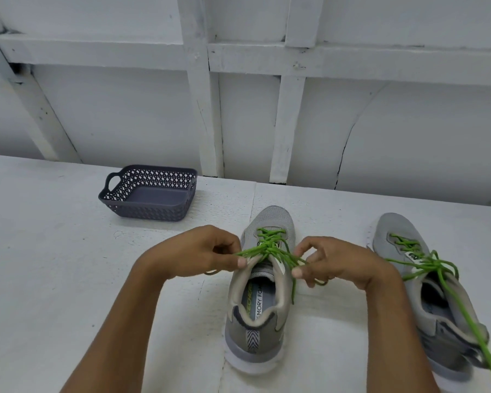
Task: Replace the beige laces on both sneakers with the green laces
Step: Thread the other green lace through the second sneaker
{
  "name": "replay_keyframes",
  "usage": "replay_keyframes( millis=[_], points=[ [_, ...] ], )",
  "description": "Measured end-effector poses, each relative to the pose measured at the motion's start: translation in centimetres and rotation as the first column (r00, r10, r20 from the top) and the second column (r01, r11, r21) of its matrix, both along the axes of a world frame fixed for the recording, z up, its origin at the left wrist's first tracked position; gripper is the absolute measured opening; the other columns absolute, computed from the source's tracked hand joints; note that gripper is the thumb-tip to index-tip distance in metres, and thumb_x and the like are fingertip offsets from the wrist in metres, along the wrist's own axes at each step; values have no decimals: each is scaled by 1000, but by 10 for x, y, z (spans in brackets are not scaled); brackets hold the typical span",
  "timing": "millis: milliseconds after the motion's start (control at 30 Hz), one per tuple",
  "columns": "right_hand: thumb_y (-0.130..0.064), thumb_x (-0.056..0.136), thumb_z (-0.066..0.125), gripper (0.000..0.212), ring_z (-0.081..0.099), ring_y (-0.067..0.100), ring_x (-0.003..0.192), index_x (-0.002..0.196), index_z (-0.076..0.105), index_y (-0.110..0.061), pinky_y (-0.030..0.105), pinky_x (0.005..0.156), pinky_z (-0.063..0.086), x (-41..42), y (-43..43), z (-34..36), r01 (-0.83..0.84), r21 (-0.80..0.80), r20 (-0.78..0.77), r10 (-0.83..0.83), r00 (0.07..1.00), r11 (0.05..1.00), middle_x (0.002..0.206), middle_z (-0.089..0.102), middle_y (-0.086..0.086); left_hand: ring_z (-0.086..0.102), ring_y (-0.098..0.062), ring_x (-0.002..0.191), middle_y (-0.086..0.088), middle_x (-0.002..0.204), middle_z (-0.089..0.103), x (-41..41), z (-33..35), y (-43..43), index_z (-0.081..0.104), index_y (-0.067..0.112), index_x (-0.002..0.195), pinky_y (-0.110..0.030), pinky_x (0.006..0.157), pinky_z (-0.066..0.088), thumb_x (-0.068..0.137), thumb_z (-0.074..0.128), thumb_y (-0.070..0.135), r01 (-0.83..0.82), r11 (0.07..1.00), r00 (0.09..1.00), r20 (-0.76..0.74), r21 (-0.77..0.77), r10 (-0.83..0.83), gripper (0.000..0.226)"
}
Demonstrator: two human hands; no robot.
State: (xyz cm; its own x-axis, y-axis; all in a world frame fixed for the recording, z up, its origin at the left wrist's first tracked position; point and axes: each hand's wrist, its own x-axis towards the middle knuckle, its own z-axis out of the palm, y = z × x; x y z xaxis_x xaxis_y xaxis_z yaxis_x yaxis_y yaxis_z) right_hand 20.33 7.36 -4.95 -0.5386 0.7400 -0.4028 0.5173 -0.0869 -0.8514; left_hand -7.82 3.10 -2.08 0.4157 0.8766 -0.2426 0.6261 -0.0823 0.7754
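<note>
We see matt grey mesh cloth on the near sneaker (267,279), ropey green laces (270,245), a perforated plastic basket (150,194), a rough white-painted bench (54,265)

White table (54,265), dark lattice basket (142,212) toward the back, grey sneaker (253,333) mid-table, second grey sneaker (437,330) to its right

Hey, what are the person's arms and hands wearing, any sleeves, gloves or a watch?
The left hand and right hand are ungloved. No sleeves come into view above them, and neither wrist carries a watch or bracelet. Whether any finger has a ring cannot be made out.
</note>
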Motion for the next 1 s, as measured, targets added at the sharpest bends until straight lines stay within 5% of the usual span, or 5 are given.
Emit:
replay_keyframes(
  millis=[167, 233, 300, 533, 1000],
  points=[
    [-52, 72, 78, 49, 51, 9, 67, 69, 65, -5, 27, 71, 40, 1, 1, 0, 195, 201, -228, -148, 962, 960, 69, 58, 1, 61, -14, 84, -13, 93, 71, -4, -7, 5, 66, 0, 80, -29, 78, 48, 76, 73, 43, -245, 969, 876, 435, 26, 210, 44],
    [-62, 64, 80, 79, 63, 11, 76, 78, 59, 12, 29, 75, 51, -3, 2, 2, 320, 108, -467, -236, 852, 941, 74, 65, 3, 66, -18, 94, -12, 99, 73, 3, -11, 8, 59, -7, 81, -33, 86, 52, 83, 68, 30, -277, 960, 760, 602, -42, 245, 38],
    [-54, 68, 81, 65, 69, 21, 88, 71, 60, 7, 32, 79, 57, -16, 0, 3, 312, -33, -674, -252, 695, 950, 86, 73, 11, 68, -25, 97, -15, 97, 72, 17, -11, 11, 58, -9, 88, -38, 90, 54, 89, 62, 23, -273, 953, 610, 742, -132, 277, 31],
    [-31, 100, 48, 47, 36, 14, 44, 55, 42, -17, 28, 50, 46, -62, -5, 7, 285, -550, -741, -616, 267, 785, 49, 34, -1, 30, -10, 42, 3, 52, 32, 61, -19, 22, 36, 17, 60, -22, 42, 34, 93, 55, 22, -82, 776, -45, 780, -625, 624, 38],
    [-20, 104, 42, 47, 21, 11, 37, 59, 30, -18, 22, 40, 29, -62, -8, -3, 387, -673, -593, -773, 226, 630, 45, 20, -4, 11, -10, 43, 4, 51, 18, 62, -19, 19, 25, 23, 70, -18, 40, 13, 96, 44, 8, -463, 711, 214, 711, -530, 670, 35]
  ],
)
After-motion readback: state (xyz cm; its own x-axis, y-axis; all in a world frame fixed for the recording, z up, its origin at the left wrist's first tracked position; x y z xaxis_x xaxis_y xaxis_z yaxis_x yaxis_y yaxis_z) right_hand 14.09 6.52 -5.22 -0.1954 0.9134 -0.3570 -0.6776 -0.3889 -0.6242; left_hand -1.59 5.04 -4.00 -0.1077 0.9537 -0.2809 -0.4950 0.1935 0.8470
